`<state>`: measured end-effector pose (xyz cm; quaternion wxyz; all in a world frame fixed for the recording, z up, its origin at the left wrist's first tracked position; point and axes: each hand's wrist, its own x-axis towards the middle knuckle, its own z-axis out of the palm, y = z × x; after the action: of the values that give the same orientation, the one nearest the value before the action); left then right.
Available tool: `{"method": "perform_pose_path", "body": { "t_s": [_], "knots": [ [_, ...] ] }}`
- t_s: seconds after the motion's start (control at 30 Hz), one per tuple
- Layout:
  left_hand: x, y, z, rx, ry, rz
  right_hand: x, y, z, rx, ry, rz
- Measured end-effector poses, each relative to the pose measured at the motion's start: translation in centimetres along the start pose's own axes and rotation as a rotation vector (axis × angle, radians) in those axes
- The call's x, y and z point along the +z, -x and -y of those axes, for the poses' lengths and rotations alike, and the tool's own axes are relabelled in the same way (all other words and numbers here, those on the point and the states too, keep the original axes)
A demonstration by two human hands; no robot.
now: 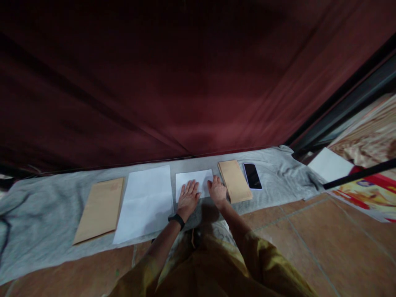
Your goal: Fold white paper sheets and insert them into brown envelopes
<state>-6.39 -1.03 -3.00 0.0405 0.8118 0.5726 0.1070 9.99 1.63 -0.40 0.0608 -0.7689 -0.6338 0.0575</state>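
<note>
A small folded white paper [198, 180] lies on a grey cloth [37, 214] spread over the floor. My left hand [187, 199], with a black band at the wrist, lies flat on the paper's near left part, fingers stretched out. My right hand [217, 191] presses on the paper's near right corner, fingers bent down onto it. To the left lies a larger white sheet [145, 203], and beyond it a brown envelope [100, 209]. A stack of brown envelopes [234, 180] lies just right of my right hand.
A black phone [252, 176] rests on the cloth right of the envelope stack. A dark red curtain [173, 82] hangs behind the cloth. Terracotta floor tiles [309, 243] run to the right, with a white sheet [330, 165] and a colourful printed poster [368, 194] beyond.
</note>
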Motion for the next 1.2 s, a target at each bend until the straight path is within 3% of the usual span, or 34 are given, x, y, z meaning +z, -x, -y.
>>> {"method": "perform_pose_path", "body": {
  "t_s": [0.17,0.4,0.73,1.0,1.2],
  "knots": [
    [0.5,0.0,0.2,0.003,-0.003,0.000,0.1,0.4,0.2,-0.025,-0.043,-0.072],
    [1.0,-0.1,0.5,0.031,-0.008,-0.001,1.9,1.3,1.7,-0.440,-0.147,-0.134],
    [1.9,0.4,0.4,-0.096,-0.016,-0.067,4.0,0.9,1.0,-0.401,-0.091,-0.139],
    [1.9,-2.8,0.1,-0.212,-0.050,-0.093,4.4,0.8,1.0,-0.392,-0.084,-0.156],
    [2.0,-3.1,1.1,-0.322,-0.061,-0.232,4.4,0.8,1.1,-0.381,-0.099,-0.179]
  ]
}}
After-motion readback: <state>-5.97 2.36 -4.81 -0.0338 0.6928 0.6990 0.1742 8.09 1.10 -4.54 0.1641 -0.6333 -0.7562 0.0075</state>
